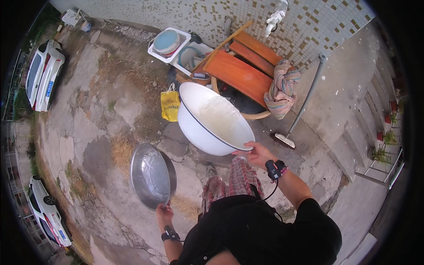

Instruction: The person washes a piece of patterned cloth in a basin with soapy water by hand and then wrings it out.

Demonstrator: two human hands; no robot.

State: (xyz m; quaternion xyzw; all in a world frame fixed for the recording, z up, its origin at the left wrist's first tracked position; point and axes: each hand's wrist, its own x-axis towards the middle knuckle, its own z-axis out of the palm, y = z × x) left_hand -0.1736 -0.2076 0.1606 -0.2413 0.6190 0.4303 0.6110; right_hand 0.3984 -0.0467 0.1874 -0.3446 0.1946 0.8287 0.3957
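Note:
My right hand (256, 153) grips the near rim of a large white enamel basin (202, 129) with a dark blue edge. The basin is tilted, and its inside shows a pale, whitish layer; whether that is liquid I cannot tell. Low on the left, my left hand (165, 212) holds a stainless steel basin (153, 175) by its rim, tipped on its side. Its shiny inside faces left and looks wet or streaked. The two basins are apart. Each wrist carries a black strapped device.
Orange wooden boards (241, 73) lie over a round tub (255, 116), with a striped cloth (283, 89) on their right. A long-handled brush (285, 140) leans against the tiled wall (212, 20). Beyond stand white bins (180, 59) and a yellow bag (170, 106). Steps (361, 129) rise at right; cars (44, 76) are parked left.

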